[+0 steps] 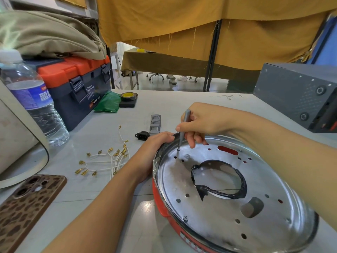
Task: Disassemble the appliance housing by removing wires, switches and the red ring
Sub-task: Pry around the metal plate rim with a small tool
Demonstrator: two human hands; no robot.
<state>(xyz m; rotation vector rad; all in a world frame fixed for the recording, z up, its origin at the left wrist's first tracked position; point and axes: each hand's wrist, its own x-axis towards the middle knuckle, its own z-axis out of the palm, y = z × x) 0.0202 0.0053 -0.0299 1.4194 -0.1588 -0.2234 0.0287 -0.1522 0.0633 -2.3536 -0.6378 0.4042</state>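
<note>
A round metal housing plate (215, 207) with several holes and a large taped central cut-out lies tilted on the table, a red ring (164, 209) around its lower left edge. My left hand (155, 145) grips the plate's upper left rim. My right hand (202, 123) holds a slim grey screwdriver (184, 128) upright, its tip on a small screw (178, 149) near that rim. Loose white wires (109, 159) with gold terminals lie left of the housing. Grey switches (155, 123) and a black power socket (142, 136) sit just beyond my left hand.
A phone (27, 207) in a spotted case lies at the front left. A water bottle (34, 105), an orange and dark toolbox (76, 84), a green bag (108, 104) and a tape roll (128, 96) stand at the back left. A dark metal box (299, 95) sits at the right.
</note>
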